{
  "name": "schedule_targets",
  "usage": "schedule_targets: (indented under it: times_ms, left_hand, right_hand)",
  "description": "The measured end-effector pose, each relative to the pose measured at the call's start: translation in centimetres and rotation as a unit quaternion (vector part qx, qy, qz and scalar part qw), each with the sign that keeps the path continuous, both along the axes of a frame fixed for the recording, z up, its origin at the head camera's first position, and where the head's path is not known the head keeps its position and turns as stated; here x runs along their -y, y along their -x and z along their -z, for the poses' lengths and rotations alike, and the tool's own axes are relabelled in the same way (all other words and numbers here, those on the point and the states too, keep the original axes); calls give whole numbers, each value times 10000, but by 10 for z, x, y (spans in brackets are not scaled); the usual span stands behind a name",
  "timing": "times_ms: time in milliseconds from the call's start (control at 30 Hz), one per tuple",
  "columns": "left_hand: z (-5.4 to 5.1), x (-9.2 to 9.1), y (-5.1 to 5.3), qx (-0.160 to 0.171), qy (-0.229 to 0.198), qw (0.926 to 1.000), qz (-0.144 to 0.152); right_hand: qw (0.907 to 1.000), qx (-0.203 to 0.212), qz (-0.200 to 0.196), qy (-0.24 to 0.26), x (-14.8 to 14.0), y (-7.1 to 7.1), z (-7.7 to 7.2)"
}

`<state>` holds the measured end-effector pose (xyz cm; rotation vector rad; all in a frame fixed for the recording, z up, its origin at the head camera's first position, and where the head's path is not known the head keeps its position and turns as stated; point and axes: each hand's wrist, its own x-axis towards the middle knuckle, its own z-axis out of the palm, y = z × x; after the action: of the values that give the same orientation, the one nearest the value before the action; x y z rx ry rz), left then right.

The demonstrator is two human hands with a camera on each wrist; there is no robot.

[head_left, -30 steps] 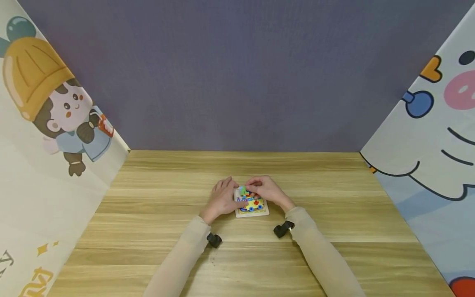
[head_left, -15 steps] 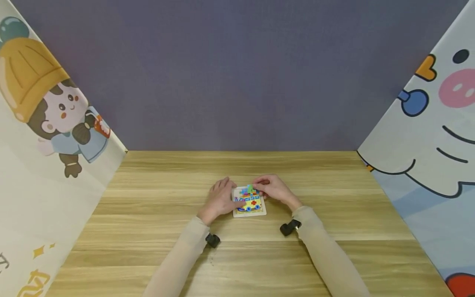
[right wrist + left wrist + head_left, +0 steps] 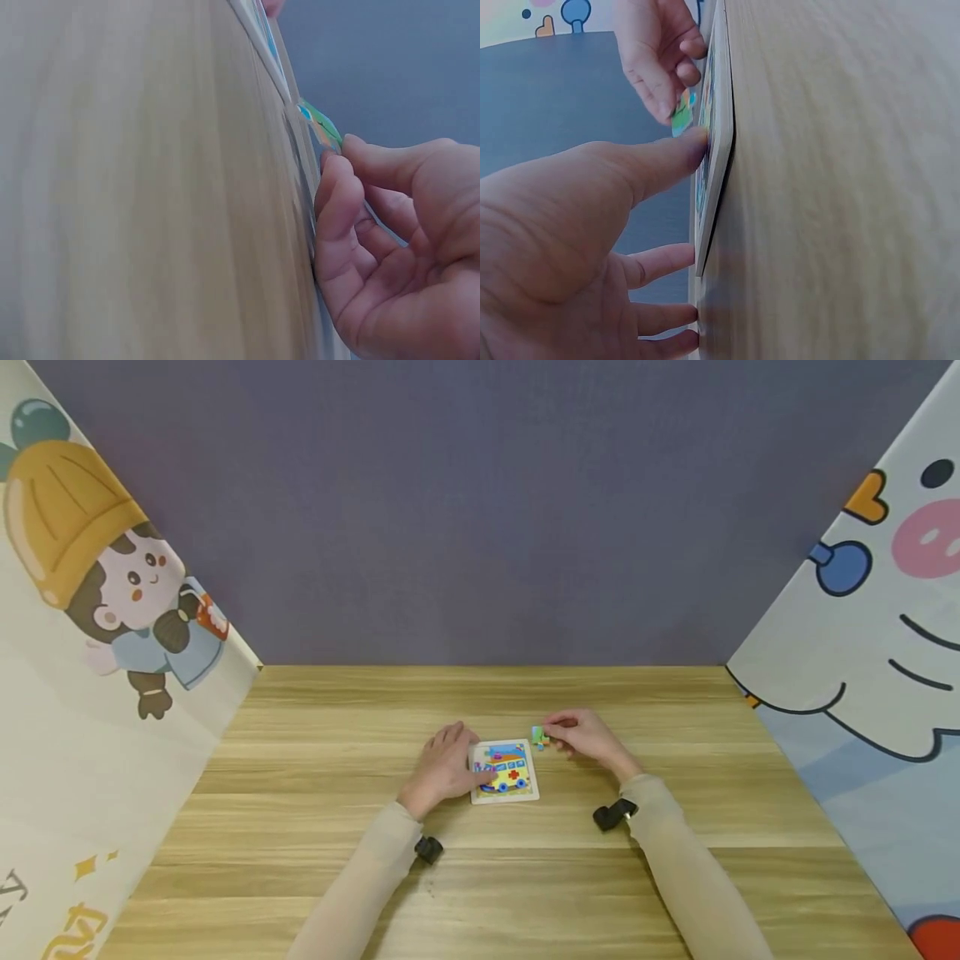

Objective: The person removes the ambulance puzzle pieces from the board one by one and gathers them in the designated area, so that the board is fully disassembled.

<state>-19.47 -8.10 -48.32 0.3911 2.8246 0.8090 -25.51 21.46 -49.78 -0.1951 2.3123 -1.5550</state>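
Note:
A small square jigsaw puzzle board (image 3: 504, 801) with a pale wooden rim lies flat on the table, showing a yellow ambulance with a red cross. The left hand (image 3: 441, 767) rests at its left side. Its thumb (image 3: 664, 161) presses on the picture while the other fingers lie fairly straight by the edge. Beyond the board's upper right corner, the right hand (image 3: 592, 742) pinches a green puzzle piece (image 3: 539, 737) between thumb and fingertips. In the right wrist view the puzzle piece (image 3: 321, 126) looks tilted, with orange and blue parts. A pale patch shows at the board's upper left.
The wood-grain table (image 3: 337, 710) reaches back to a dark grey-blue partition (image 3: 480, 527). Side panels with cartoon prints stand at left and right. A black wrist camera (image 3: 429, 849) sits on the left wrist and another camera (image 3: 615, 814) on the right.
The right hand has moved right, off the board, carrying the green puzzle piece away from its top part. More of the board's upper picture now shows. The left hand has stayed nearly still.

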Motion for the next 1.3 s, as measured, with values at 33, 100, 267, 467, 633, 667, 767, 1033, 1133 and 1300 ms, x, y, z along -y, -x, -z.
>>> schedule_targets:
  times_ms: [33, 100, 267, 467, 633, 667, 767, 1033, 1133, 1300]
  left_hand:
    - [0, 0, 0, -8, -12, 10000, 10]
    - [1, 0, 0, -21, -57, 10000, 29]
    - [2, 0, 0, -13, -43, 10000, 26]
    - [2, 0, -1, 45, 43, 10000, 1]
    - [0, 1, -2, 55, 80, 10000, -2]
    - [0, 1, -2, 56, 85, 9999, 0]
    - [1, 2, -1, 39, 115, 9999, 20]
    - [2, 1, -2, -21, 185, 9998, 82]
    - [2, 2, -2, -36, 197, 9997, 123]
    - [4, 3, -1, -43, 172, 9997, 160]
  right_hand:
    - [10000, -2, 13, -26, -4, 1, 0]
    - [9999, -23, 35, -98, -11, 1, -1]
    - [9996, -39, 187, -207, -27, 5, -1]
    - [9990, -32, 339, -300, -42, 7, -2]
    - [9988, -67, 312, -375, -53, 8, -4]
    - [9988, -77, 296, -392, -55, 8, -4]
    - [9984, -97, 321, -464, -61, 8, -4]
    - [9967, -187, 397, -687, -66, 10, -3]
    - [9957, -263, 426, -778, -65, 10, -3]
    - [9939, -347, 498, -926, -64, 12, -2]
